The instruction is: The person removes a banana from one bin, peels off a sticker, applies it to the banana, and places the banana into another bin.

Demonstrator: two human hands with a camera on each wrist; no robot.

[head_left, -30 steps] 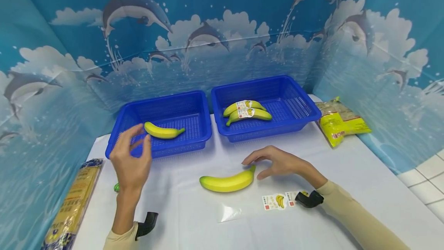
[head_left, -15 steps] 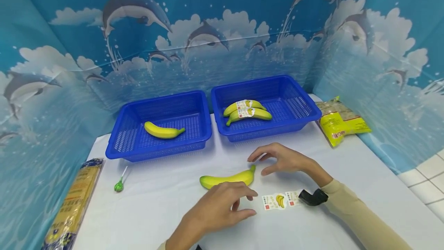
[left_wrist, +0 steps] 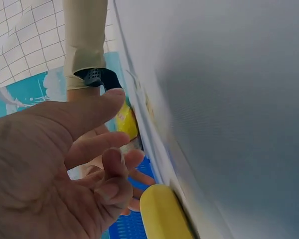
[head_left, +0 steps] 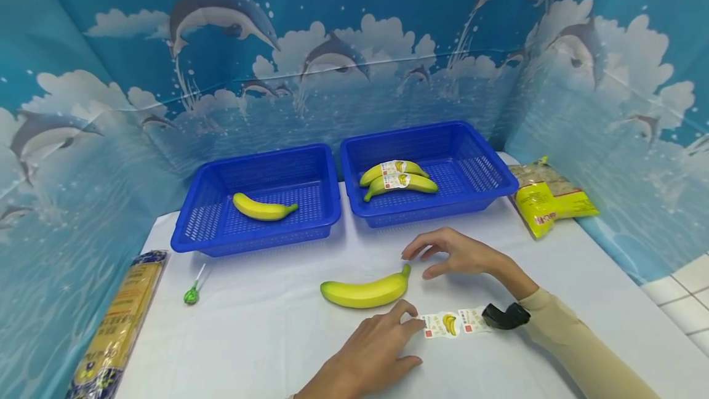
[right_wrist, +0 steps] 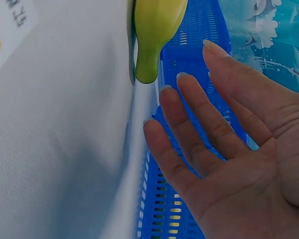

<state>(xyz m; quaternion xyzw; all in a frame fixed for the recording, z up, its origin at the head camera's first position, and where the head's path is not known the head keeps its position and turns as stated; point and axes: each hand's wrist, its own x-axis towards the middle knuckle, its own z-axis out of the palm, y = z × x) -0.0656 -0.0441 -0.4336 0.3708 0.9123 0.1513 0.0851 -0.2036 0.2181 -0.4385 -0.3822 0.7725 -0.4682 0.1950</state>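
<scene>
A yellow banana (head_left: pixel 365 293) with greenish ends lies on the white table in front of the two baskets. Just below it is a flat strip of white labels (head_left: pixel 441 325) printed with bananas. My left hand (head_left: pixel 378 348) hovers at the left end of this strip, index fingertip over its edge, thumb apart; between thumb and fingers nothing is held in the left wrist view. Beyond the banana's stem, my right hand (head_left: pixel 464 254) hangs with loosely bent, spread fingers. Its palm (right_wrist: pixel 244 174) is bare in the right wrist view, close to the green stem (right_wrist: pixel 148 67).
At the back left, a blue basket (head_left: pixel 191 245) holds one plain banana (head_left: pixel 263 208). The right blue basket (head_left: pixel 432 206) holds two labelled bananas (head_left: pixel 401 183). A green lollipop (head_left: pixel 191 294) and a long golden packet (head_left: pixel 119 319) lie left; a yellow bag (head_left: pixel 545 199) lies right.
My left hand has come from over the left basket's front edge down to the label strip, uncovering the lollipop. My right hand has drawn back slightly rightward from the banana stem.
</scene>
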